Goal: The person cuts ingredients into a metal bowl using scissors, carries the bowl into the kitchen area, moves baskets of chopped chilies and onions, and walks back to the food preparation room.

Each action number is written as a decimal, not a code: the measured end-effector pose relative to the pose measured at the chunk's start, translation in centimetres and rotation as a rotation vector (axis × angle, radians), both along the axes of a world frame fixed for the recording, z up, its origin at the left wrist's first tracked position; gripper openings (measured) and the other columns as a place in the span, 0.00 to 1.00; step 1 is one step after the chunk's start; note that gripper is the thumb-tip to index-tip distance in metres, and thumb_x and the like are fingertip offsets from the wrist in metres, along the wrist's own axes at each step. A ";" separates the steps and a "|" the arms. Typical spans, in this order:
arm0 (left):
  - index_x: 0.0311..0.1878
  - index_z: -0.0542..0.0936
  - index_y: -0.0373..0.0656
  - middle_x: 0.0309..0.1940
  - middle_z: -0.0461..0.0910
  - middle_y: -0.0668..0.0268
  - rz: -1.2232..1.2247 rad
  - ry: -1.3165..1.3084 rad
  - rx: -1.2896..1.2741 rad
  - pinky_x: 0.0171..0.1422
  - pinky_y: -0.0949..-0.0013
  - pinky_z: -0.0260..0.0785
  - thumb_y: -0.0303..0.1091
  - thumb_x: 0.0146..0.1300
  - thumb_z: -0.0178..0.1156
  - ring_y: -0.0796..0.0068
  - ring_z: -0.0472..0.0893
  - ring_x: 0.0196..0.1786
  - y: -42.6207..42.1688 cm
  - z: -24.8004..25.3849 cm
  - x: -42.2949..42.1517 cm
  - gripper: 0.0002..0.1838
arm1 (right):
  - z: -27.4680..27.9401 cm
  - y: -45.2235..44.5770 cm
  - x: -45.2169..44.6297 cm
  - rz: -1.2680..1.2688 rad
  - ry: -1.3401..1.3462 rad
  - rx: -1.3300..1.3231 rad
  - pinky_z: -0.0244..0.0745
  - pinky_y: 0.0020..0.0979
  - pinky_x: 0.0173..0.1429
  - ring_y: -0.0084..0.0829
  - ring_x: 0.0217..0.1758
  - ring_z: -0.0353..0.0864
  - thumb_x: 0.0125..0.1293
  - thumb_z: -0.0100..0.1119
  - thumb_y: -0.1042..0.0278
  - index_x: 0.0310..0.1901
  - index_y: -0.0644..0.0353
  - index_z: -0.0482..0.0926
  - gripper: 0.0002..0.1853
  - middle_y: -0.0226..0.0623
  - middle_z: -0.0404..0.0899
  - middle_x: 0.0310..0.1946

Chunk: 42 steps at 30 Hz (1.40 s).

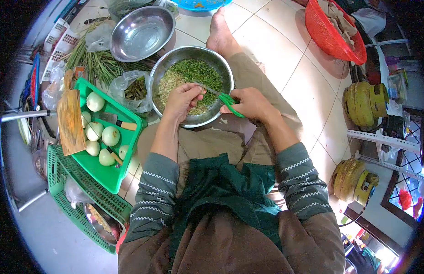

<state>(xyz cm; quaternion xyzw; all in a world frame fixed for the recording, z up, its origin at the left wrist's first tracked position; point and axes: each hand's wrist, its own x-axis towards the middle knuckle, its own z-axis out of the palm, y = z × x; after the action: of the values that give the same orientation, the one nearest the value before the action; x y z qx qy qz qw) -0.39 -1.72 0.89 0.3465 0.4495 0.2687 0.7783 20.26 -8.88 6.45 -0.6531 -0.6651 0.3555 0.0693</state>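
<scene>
A steel bowl (227,68) sits by my legs. It holds finely cut green pieces (197,68) on one side and pale beige chopped pieces (170,84) on the other. My right hand (250,102) is closed around the handles of green-handled scissors (226,99), whose blades point left over the bowl. Just above the bowl's contents, my left hand (186,98) pinches with thumb and fingers close to the scissor tips. Whatever lies in that pinch is too small to make out.
At left, a green tray (129,157) holds peeled onions (110,136) and knives, with a wooden board (71,121) across its edge. Beyond lie an empty steel bowl (143,34), long green stalks (95,61) and plastic bags. A red basket (312,34) and gas cylinders (365,104) stand right.
</scene>
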 end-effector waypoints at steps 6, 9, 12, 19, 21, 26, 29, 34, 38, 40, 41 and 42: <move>0.37 0.75 0.37 0.31 0.78 0.65 -0.080 0.030 0.052 0.26 0.84 0.60 0.30 0.58 0.57 0.85 0.73 0.28 -0.1 -0.3 0.0 0.07 | -0.3 -0.1 -0.3 0.010 -0.021 0.056 0.67 0.40 0.30 0.45 0.24 0.75 0.44 0.63 0.39 0.27 0.63 0.77 0.28 0.48 0.74 0.18; 0.37 0.75 0.37 0.31 0.78 0.66 -0.068 0.024 0.026 0.26 0.84 0.60 0.30 0.58 0.57 0.84 0.73 0.28 -0.1 -0.3 0.1 0.07 | -0.7 0.0 -0.4 0.029 -0.030 0.060 0.67 0.40 0.30 0.46 0.23 0.75 0.45 0.63 0.39 0.26 0.63 0.77 0.28 0.48 0.74 0.18; 0.37 0.76 0.35 0.30 0.78 0.66 -0.051 0.040 0.042 0.25 0.84 0.61 0.29 0.56 0.58 0.84 0.73 0.28 -0.1 -0.5 0.1 0.08 | -0.2 0.2 -0.3 0.051 -0.032 0.044 0.67 0.40 0.30 0.46 0.23 0.75 0.46 0.62 0.39 0.26 0.63 0.77 0.28 0.49 0.73 0.17; 0.40 0.76 0.35 0.32 0.79 0.65 -0.029 0.038 0.022 0.24 0.84 0.60 0.30 0.57 0.58 0.85 0.74 0.28 0.0 -0.3 0.0 0.10 | -0.3 0.2 0.1 -0.010 0.027 0.004 0.68 0.38 0.31 0.42 0.25 0.76 0.47 0.61 0.40 0.28 0.63 0.78 0.27 0.47 0.75 0.19; 0.41 0.75 0.35 0.33 0.79 0.64 0.009 0.049 0.005 0.24 0.85 0.60 0.30 0.57 0.58 0.86 0.74 0.28 0.0 -0.2 0.0 0.11 | -0.3 0.1 0.2 -0.052 0.057 -0.037 0.68 0.37 0.31 0.41 0.25 0.77 0.47 0.62 0.40 0.29 0.63 0.78 0.27 0.47 0.75 0.19; 0.41 0.76 0.35 0.33 0.79 0.64 -0.005 0.039 0.019 0.24 0.85 0.60 0.30 0.57 0.59 0.86 0.74 0.28 0.1 -0.5 0.0 0.11 | -0.4 -0.1 0.2 -0.021 0.050 -0.061 0.68 0.37 0.32 0.41 0.26 0.76 0.46 0.61 0.39 0.30 0.63 0.78 0.29 0.47 0.75 0.20; 0.39 0.76 0.35 0.32 0.79 0.64 -0.035 0.035 0.036 0.24 0.85 0.60 0.30 0.57 0.58 0.86 0.74 0.28 0.1 -0.3 0.0 0.09 | -0.3 0.1 0.0 0.018 0.020 -0.063 0.68 0.38 0.32 0.42 0.25 0.76 0.46 0.60 0.37 0.29 0.63 0.78 0.29 0.48 0.75 0.20; 0.37 0.76 0.38 0.32 0.78 0.67 -0.066 0.048 0.056 0.25 0.84 0.59 0.30 0.58 0.57 0.85 0.73 0.28 0.0 -0.2 0.1 0.07 | -0.2 0.1 0.0 0.017 0.030 -0.021 0.68 0.38 0.31 0.43 0.24 0.76 0.44 0.61 0.36 0.28 0.63 0.77 0.31 0.47 0.75 0.19; 0.37 0.77 0.35 0.30 0.79 0.65 -0.036 0.051 0.047 0.24 0.84 0.60 0.28 0.56 0.58 0.85 0.74 0.27 0.0 -0.4 0.1 0.08 | -0.5 -0.1 0.1 0.002 0.034 -0.006 0.68 0.38 0.31 0.43 0.24 0.76 0.44 0.61 0.35 0.28 0.63 0.77 0.31 0.47 0.75 0.18; 0.37 0.77 0.34 0.30 0.79 0.65 -0.054 0.067 0.051 0.24 0.84 0.60 0.28 0.56 0.58 0.85 0.74 0.27 0.0 -0.4 0.1 0.08 | -0.5 -0.1 -0.1 0.015 0.003 0.016 0.68 0.39 0.31 0.44 0.24 0.76 0.44 0.61 0.35 0.28 0.63 0.77 0.31 0.47 0.75 0.18; 0.37 0.77 0.34 0.30 0.79 0.65 -0.070 0.079 0.058 0.24 0.84 0.60 0.28 0.56 0.58 0.85 0.74 0.27 -0.1 -0.4 0.1 0.08 | -0.4 -0.1 -0.3 0.021 -0.013 0.026 0.68 0.39 0.31 0.44 0.24 0.76 0.44 0.61 0.35 0.28 0.62 0.78 0.30 0.47 0.75 0.18; 0.37 0.77 0.34 0.30 0.79 0.65 -0.087 0.091 0.064 0.24 0.84 0.60 0.28 0.56 0.58 0.85 0.74 0.27 -0.1 -0.4 0.1 0.08 | -0.3 -0.1 -0.3 0.024 -0.022 0.025 0.68 0.39 0.31 0.45 0.24 0.76 0.44 0.61 0.35 0.28 0.62 0.78 0.30 0.47 0.75 0.18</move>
<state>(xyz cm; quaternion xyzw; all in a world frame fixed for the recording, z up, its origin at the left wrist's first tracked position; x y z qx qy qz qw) -0.30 -1.86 0.49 0.4021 0.4601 0.2331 0.7565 19.92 -8.95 6.11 -0.6479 -0.6780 0.3408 0.0660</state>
